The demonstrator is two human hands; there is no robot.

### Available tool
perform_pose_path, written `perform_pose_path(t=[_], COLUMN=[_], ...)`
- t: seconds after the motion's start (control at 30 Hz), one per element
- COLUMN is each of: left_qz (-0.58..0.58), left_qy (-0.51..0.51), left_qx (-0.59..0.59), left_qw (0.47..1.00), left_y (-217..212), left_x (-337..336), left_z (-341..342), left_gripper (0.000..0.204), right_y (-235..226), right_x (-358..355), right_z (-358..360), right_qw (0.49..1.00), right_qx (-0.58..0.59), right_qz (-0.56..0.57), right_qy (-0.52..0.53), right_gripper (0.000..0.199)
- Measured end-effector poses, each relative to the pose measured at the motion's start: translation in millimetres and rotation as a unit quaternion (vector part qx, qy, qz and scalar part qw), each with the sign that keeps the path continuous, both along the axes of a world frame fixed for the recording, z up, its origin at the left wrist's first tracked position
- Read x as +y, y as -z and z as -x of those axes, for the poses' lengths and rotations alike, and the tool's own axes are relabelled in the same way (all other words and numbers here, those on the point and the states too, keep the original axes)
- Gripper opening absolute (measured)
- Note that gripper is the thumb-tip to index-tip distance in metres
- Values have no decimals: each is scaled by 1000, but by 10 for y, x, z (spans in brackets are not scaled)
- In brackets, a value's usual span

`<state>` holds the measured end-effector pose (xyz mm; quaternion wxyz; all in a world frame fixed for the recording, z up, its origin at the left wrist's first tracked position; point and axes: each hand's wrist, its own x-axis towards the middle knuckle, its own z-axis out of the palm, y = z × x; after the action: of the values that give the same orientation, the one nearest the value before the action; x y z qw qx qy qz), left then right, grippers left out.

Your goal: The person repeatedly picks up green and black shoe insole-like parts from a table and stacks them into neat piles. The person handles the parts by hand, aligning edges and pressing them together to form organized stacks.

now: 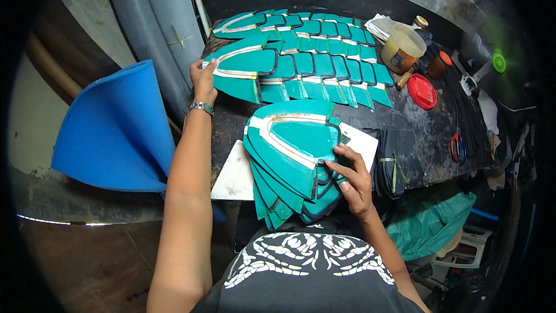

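I see two rows of teal pieces (313,61) laid beyond the stack (292,159); my left hand (204,80) fingers pinch the nearest row's end, right hand (353,177) fingers rest spread on the sizeable stack.

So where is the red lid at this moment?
In the head view, the red lid lies flat on the dark workbench at the right, just below the translucent plastic tub and right of the teal pieces.

My left grip (204,81) pinches a teal cutout (243,72) at ten o'clock on the bench (417,133); my right grip (352,177) rests on the teal stack (289,162) at six.
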<state>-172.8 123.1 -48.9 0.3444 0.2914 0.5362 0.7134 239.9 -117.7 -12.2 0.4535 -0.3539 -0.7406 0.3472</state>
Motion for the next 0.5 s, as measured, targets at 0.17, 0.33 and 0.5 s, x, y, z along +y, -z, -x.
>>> perform_pose_path(t=[0.17, 0.33, 0.5], left_qz=[70, 74, 130], left_qy=[-136, 60, 290], left_qx=[461, 525, 460], left_qw=[874, 846, 829], left_y=[-35, -414, -616], left_x=[-108, -705, -1401], left_z=[-86, -354, -784], left_gripper=[53, 54, 71], right_y=[33, 63, 83], right_x=[-25, -16, 7], right_z=[12, 16, 93], right_qw=[1000, 999, 996], right_qx=[-9, 1, -16], right_qz=[-4, -34, -51], right_qy=[14, 11, 72], right_gripper=[46, 50, 61])
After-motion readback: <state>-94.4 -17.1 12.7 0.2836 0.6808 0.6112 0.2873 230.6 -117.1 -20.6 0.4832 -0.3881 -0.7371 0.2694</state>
